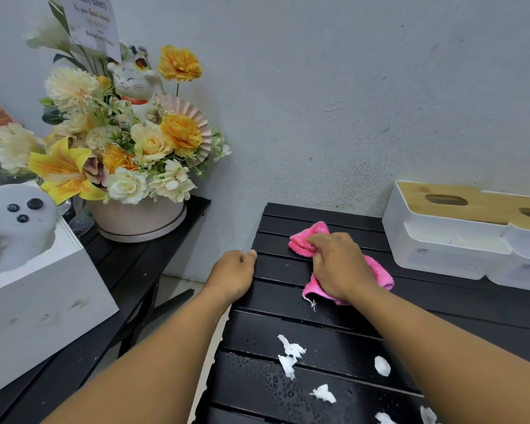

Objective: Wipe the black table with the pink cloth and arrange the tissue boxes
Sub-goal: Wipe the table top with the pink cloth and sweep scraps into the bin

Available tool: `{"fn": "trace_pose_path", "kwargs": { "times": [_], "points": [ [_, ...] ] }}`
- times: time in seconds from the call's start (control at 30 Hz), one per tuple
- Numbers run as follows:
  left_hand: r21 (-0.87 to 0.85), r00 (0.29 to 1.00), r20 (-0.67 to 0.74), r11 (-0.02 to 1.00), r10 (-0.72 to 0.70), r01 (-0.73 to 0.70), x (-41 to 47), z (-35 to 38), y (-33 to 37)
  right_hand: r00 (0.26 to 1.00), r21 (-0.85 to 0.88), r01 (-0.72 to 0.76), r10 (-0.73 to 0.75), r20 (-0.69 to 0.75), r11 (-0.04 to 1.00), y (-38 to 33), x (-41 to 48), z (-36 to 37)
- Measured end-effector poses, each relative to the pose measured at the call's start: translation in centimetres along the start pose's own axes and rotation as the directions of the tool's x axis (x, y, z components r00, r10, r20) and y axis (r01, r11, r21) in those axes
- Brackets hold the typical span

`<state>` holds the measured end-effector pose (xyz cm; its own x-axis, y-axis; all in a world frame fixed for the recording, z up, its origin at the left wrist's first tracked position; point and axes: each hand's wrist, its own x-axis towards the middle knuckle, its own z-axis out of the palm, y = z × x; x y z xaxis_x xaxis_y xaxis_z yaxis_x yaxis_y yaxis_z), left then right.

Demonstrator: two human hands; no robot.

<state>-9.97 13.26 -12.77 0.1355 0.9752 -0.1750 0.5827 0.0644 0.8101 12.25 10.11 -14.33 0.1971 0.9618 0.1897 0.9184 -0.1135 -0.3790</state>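
Torn tissue scraps and water beads are lying nearest on the slatted black table. Beyond them, the right hand is closing on the pink cloth: soft, fluffy, probably light, best gripped bunched. Left hand is curling over the table's edge. Rigid white tissue boxes, wooden-lidded, are sitting right of the cloth.

A: Surface condition?

B: Black slatted surface, water droplets on the near slats. Torn white tissue scraps lie scattered there.

A: Other items on it?

B: Crumpled pink cloth mid-surface; two white plastic tissue boxes with bamboo lids side by side at the far right, by the wall.
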Motion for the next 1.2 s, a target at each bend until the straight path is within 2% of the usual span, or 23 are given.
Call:
{"fn": "trace_pose_path", "kwargs": {
  "times": [0.1, 0.3, 0.37, 0.47, 0.53, 0.67, 0.8, 0.87, 0.93, 1.0, 1.07, 1.13, 1.2],
  "points": [
    [-0.104, 0.996, 0.017, 0.990, -0.092, 0.094, -0.6, -1.3, -0.5, 1.000, 0.008, -0.007, 0.007, 0.016, 1.000, -0.1, -0.1, -0.2],
    [-0.157, 0.986, 0.030, 0.973, -0.164, 0.167, -5.3, -2.7, -1.4, 0.992, 0.030, -0.039, 0.035, 0.120, 0.999, -2.3, -1.3, -1.8],
    [-0.165, 0.983, 0.008, 0.969, -0.183, 0.181, -6.8, -2.6, -1.6, 0.984, 0.047, 0.059, -0.066, 0.166, 0.997, -3.2, -2.4, -2.1],
    [-0.162, 0.986, -0.024, 0.974, -0.166, 0.160, -8.0, -2.3, -2.0, 0.933, 0.055, 0.251, -0.257, 0.253, 0.966, -3.6, -3.8, -2.8],
    [-0.172, 0.989, -0.021, 0.975, -0.147, 0.141, -8.1, -2.3, -2.2, 0.917, 0.031, 0.308, -0.305, 0.256, 0.951, -2.8, -3.8, -3.5],
    [-0.189, 0.990, 0.084, 0.973, -0.117, 0.132, -7.2, -2.8, -2.5, 0.969, -0.047, 0.208, -0.199, 0.148, 0.977, -1.2, -2.5, -3.6],
    [-0.278, 0.977, 0.186, 0.949, -0.101, 0.151, -5.8, -2.8, -3.0, 0.988, -0.038, 0.110, -0.105, 0.110, 0.993, -2.2, -1.9, -2.7],
    [-0.304, 0.969, 0.226, 0.939, -0.095, 0.163, -5.3, -2.7, -3.0, 0.965, -0.012, 0.228, -0.224, 0.137, 0.974, -3.1, -2.8, -2.4],
    [-0.303, 0.969, 0.230, 0.940, -0.091, 0.160, -4.9, -2.5, -3.1, 0.895, 0.023, 0.402, -0.398, 0.199, 0.915, -3.7, -4.0, -2.3],
    [-0.289, 0.973, 0.212, 0.946, -0.089, 0.149, -4.7, -2.4, -3.3, 0.839, 0.048, 0.494, -0.490, 0.238, 0.868, -3.6, -4.2, -3.0],
    [-0.255, 0.981, 0.172, 0.959, -0.085, 0.128, -4.6, -2.2, -3.4, 0.863, 0.026, 0.464, -0.459, 0.210, 0.885, -2.7, -3.4, -3.7],
    [-0.217, 0.988, 0.137, 0.971, -0.074, 0.103, -4.7, -2.0, -3.4, 0.957, 0.012, 0.274, -0.274, 0.096, 0.962, -1.6, -2.2, -4.1],
    [-0.193, 0.991, 0.108, 0.977, -0.074, 0.094, -4.9, -1.9, -3.1, 0.997, -0.033, 0.075, -0.074, 0.028, 0.997, -1.5, -1.6, -4.0]
  ]
}}
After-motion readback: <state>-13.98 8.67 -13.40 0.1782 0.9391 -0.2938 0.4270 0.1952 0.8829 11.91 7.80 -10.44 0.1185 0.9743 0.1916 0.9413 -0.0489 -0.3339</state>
